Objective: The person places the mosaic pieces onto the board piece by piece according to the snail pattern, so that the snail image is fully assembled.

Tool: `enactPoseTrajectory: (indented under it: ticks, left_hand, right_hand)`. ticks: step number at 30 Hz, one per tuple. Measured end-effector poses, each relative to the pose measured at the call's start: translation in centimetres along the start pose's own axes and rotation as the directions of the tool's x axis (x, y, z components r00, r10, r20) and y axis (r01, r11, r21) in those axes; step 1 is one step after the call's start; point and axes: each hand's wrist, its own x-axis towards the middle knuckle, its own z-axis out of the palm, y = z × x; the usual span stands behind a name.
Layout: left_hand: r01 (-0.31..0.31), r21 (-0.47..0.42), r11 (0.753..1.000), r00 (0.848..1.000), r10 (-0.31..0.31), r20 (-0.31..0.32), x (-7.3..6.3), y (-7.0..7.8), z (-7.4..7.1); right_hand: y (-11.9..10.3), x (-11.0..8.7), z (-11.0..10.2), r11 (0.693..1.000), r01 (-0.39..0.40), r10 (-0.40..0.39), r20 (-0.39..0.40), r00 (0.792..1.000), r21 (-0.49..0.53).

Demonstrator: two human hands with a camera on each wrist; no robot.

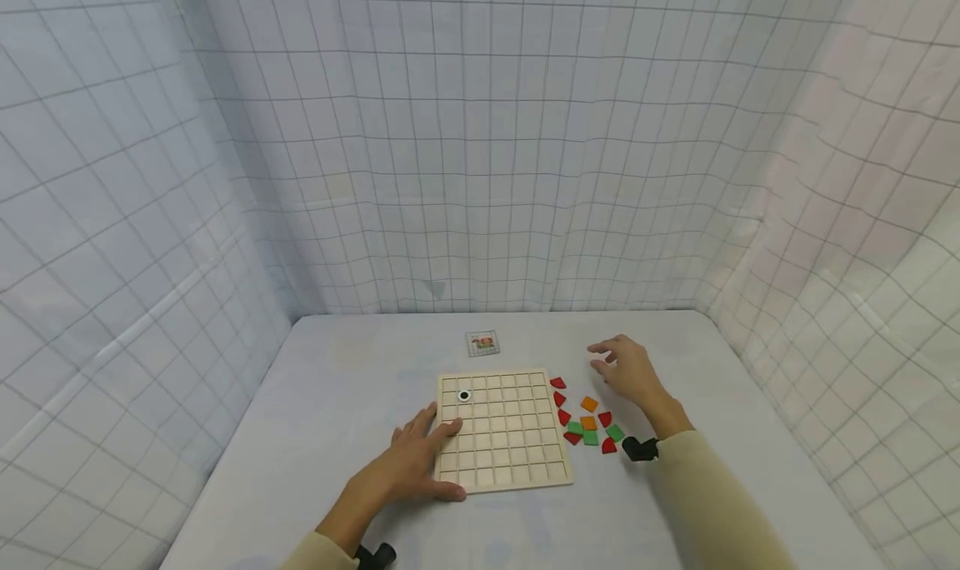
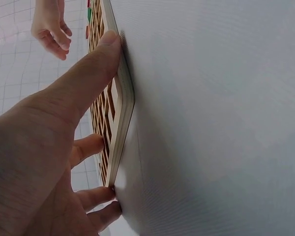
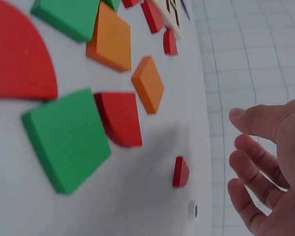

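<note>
A pale wooden grid board (image 1: 504, 437) lies on the table, with a white round piece with a black centre (image 1: 464, 396) in its upper left part. My left hand (image 1: 412, 462) rests at the board's lower left corner, fingers spread. Its thumb (image 2: 96, 61) lies on the near rim and the index finger reaches over the grid; the other fingers are at the left side. My right hand (image 1: 624, 372) hovers beyond the loose pieces, fingers loosely bent and empty. In the right wrist view, a red piece (image 3: 181, 172) and a small white round piece (image 3: 193, 210) lie near that hand.
Right of the board lie several loose pieces: red quarter-rounds (image 1: 609, 446), green squares (image 1: 590, 438) and orange squares (image 1: 589, 404). Behind the board is a small picture card (image 1: 482, 343). White gridded curtains (image 1: 480, 178) hang around the table.
</note>
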Motion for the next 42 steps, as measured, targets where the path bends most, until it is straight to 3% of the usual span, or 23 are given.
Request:
enactPoseTrajectory:
  ticks: [9, 17, 20, 29, 42]
  left_hand:
    - [0.009, -0.006, 1.0, 1.0, -0.009, 0.01, 0.0, 0.2, 0.0]
    - [0.011, -0.006, 1.0, 1.0, -0.011, 0.004, 0.0, 0.1, 0.1]
    - [0.001, -0.008, 1.0, 1.0, -0.001, 0.003, 0.0, -0.1, 0.1]
    - [-0.007, -0.018, 1.0, 1.0, 0.008, 0.02, -0.2, -0.2, -0.1]
    - [-0.009, -0.012, 1.0, 1.0, 0.009, 0.026, 0.0, 0.0, -0.3]
  right_hand:
    - [4.0, -1.1, -1.8, 0.993, -0.11, 0.11, -0.008, 0.994, 0.049]
    - [5.7, -1.5, -1.9, 0.984, -0.177, 0.174, 0.074, 0.982, 0.034]
    - [6.8, -1.4, -1.6, 0.983, -0.179, 0.177, 0.048, 0.983, 0.044]
    - [6.1, -1.3, -1.3, 0.965, -0.25, 0.247, 0.043, 0.968, 0.081]
    - [6.3, -1.5, -1.1, 0.967, -0.241, 0.242, 0.002, 0.97, 0.087]
